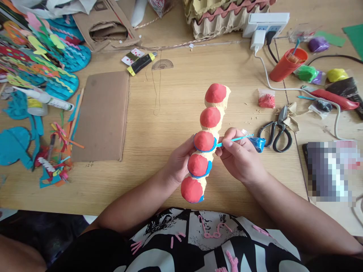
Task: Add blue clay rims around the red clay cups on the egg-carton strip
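Note:
A strip of egg-carton cups hangs above the table, cream at the side, its several domes covered in red clay. Blue clay edges the lower domes. My left hand grips the strip's left side near the middle, the fingertips partly hidden behind it. In my right hand a thin blue stick is pinched, its tip touching the blue clay beside the middle dome. A blue clay packet lies just right of that hand.
Black-handled scissors, a red clay packet and a red cup are at the right. Stacked egg trays and a power strip stand at the back. Cardboard and paper crafts lie left.

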Available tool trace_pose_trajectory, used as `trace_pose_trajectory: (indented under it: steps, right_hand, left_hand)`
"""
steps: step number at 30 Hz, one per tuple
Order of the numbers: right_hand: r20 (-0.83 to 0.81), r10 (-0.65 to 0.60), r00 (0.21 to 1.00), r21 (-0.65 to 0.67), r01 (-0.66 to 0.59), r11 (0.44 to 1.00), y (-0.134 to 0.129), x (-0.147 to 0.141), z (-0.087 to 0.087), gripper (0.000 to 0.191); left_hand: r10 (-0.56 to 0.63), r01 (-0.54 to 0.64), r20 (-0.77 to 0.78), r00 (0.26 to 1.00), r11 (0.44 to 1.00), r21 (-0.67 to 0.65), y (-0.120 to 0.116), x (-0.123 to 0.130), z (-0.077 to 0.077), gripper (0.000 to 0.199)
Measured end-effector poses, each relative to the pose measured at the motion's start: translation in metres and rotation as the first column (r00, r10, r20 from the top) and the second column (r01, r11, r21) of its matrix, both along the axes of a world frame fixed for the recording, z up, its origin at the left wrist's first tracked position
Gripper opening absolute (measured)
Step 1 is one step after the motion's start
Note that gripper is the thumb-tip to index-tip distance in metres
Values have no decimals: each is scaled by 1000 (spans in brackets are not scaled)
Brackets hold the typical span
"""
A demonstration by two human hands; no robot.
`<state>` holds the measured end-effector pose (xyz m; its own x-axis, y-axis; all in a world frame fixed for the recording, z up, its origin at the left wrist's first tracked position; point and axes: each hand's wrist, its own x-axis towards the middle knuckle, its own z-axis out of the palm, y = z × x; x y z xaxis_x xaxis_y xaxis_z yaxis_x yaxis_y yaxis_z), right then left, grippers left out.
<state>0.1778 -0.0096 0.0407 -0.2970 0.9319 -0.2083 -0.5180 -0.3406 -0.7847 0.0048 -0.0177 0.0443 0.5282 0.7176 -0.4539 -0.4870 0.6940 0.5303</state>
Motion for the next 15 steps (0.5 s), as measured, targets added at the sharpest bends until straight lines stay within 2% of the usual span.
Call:
trace_pose_trajectory:
  steps: [9, 15]
  right_hand:
    - [-29, -4, 1000, -2, 4, 1000, 0, 0, -1, 26]
    - [-17, -7, 1000, -8, 7, 1000, -1, -1, -1, 25]
  left_hand:
    - [58, -59, -22, 998, 997, -48, 0, 2, -1, 36]
    - [30, -32, -42, 999, 999, -44, -1, 0, -2, 37]
